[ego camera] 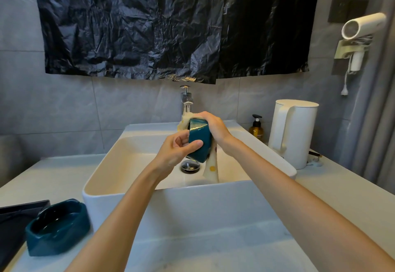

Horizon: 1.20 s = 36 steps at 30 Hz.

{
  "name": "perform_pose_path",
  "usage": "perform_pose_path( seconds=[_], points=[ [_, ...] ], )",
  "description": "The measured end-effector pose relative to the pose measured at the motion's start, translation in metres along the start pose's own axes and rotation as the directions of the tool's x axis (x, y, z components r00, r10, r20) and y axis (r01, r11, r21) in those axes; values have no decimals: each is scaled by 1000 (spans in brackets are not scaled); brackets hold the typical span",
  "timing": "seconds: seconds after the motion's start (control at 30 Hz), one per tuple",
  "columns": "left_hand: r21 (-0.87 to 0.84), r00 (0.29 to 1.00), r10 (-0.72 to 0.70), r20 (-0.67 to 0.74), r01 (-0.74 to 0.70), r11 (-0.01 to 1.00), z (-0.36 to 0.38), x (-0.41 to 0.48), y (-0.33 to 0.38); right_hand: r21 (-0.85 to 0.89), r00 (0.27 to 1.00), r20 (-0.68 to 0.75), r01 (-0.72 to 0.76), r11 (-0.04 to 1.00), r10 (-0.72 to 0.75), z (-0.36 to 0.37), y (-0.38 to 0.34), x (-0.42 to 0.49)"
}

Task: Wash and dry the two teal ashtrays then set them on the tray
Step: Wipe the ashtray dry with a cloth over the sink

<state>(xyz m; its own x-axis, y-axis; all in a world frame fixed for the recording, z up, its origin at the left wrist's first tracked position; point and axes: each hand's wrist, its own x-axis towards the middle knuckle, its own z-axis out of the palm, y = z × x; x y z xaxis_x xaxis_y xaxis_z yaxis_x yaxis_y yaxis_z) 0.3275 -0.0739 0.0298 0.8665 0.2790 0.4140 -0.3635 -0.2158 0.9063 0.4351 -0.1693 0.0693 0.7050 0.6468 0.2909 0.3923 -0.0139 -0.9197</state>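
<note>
Over the white sink I hold one teal ashtray on its edge. My left hand grips its near side, thumb across the front. My right hand presses a cream cloth with yellow dots against its far side; the cloth hangs down into the basin. The second teal ashtray sits upright on the counter at the lower left, touching the corner of a dark tray.
A chrome tap stands behind the basin, with the drain plug below my hands. At the right are a brown pump bottle, a white kettle and a wall-mounted hair dryer. Black plastic sheet covers the wall.
</note>
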Motion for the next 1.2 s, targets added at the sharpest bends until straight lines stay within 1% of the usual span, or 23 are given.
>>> perform_pose_path(
  seconds=[0.03, 0.1, 0.17, 0.2, 0.27, 0.43, 0.5, 0.57, 0.67, 0.73, 0.83, 0.9, 1.07, 1.13, 1.2],
  points=[
    [6, 1000, -3, 6, 3, 1000, 0, 0, 1, 57, 993, 52, -111, 992, 108, -1, -1, -2],
    [16, 1000, -5, 16, 4, 1000, -1, -1, 1, 142, 940, 181, -317, 938, 290, -6, -4, -8],
    [32, 1000, -4, 25, 4, 999, -1, -2, 1, 199, 893, 283, -412, 889, 350, -12, -4, -12],
    [48, 1000, -6, 30, 5, 999, -1, -2, 1, 227, 880, 311, -435, 872, 358, -14, -5, -15],
    [83, 999, -16, 42, 13, 996, 1, -2, 1, 242, 877, 308, -448, 861, 370, -17, -4, -18],
    [116, 994, -78, 74, 69, 991, 2, 0, -1, 218, 906, 192, -414, 884, 377, -14, 3, -21],
    [98, 992, -94, 80, 86, 991, 3, 0, -1, 182, 927, 138, -371, 911, 350, -12, 6, -20],
    [55, 991, -112, 71, 108, 993, 4, 1, 1, 123, 958, 79, -283, 951, 275, -10, 8, -20],
    [18, 987, -145, 65, 144, 989, 3, 1, 3, 95, 991, 48, -130, 987, 126, -8, 11, -23],
    [10, 981, -169, 99, 169, 986, 2, 0, 4, 104, 999, 53, -3, 995, -3, -8, 14, -25],
    [11, 975, -186, 123, 186, 983, 0, 0, 4, 77, 986, 26, 162, 984, -164, -5, 20, -26],
    [29, 980, -167, 112, 165, 986, 1, 0, 5, 27, 972, -8, 237, 971, -236, -3, 25, -26],
    [32, 987, -95, 127, 92, 995, 1, -3, 6, 19, 958, -65, 282, 959, -280, 1, 34, -29],
    [8, 989, -72, 132, 72, 997, 0, -3, 5, -25, 927, -103, 360, 933, -360, 1, 36, -33],
    [-22, 992, -52, 116, 55, 998, 0, -2, 3, -118, 873, -94, 467, 876, -478, 0, 38, -39]
  ],
)
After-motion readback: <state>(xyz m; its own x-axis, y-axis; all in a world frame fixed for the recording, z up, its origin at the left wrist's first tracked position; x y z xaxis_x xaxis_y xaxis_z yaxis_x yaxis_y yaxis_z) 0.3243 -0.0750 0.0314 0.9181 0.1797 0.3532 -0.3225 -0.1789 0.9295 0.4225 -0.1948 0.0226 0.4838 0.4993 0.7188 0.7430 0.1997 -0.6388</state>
